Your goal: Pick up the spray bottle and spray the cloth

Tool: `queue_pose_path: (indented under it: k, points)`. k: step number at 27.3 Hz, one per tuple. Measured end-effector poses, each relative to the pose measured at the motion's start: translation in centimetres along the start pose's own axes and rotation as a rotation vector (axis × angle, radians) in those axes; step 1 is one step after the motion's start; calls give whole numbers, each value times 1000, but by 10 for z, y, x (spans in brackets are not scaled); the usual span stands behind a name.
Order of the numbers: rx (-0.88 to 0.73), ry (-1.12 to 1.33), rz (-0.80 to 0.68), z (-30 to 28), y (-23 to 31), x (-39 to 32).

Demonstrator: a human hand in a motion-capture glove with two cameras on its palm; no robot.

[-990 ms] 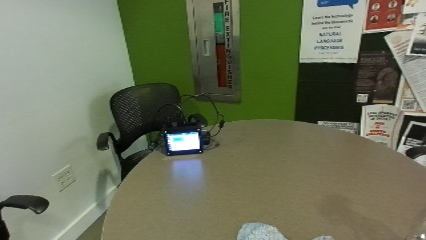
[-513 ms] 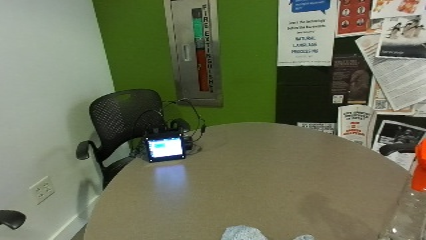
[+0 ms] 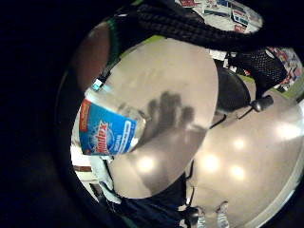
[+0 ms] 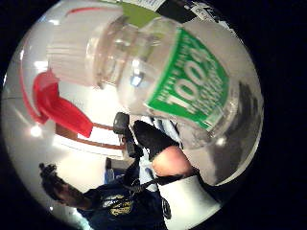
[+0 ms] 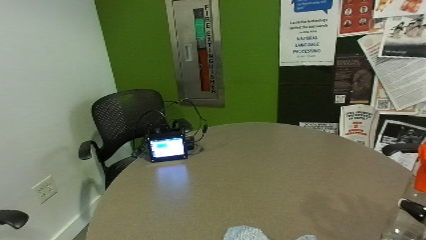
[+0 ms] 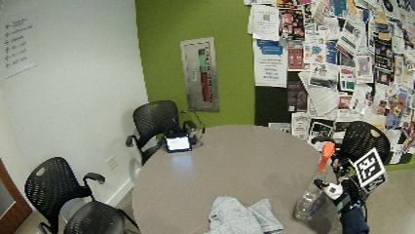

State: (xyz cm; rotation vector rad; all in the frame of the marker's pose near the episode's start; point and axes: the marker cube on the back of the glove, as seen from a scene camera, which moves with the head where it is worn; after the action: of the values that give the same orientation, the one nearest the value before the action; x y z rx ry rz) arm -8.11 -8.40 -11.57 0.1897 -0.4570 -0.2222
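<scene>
The clear plastic Windex spray bottle (image 6: 311, 192) is standing at the counter's (image 6: 240, 161) right edge, right of the grey cloth (image 6: 241, 217); the gloved right hand (image 6: 338, 191) is sitting beside its body, whether its fingers are gripping I cannot tell; it is looking light, smooth and possibly slippery, best held at the neck under the orange trigger.

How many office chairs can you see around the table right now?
4: one chair behind the small screen at the table's far edge, two chairs by the white wall, one chair by the poster wall. More may sit out of frame.
</scene>
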Motion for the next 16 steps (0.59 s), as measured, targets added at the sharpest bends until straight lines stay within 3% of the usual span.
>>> queue_pose_path:
  k: [16]
  points:
    - [108, -201, -55, 1, -7, -1]
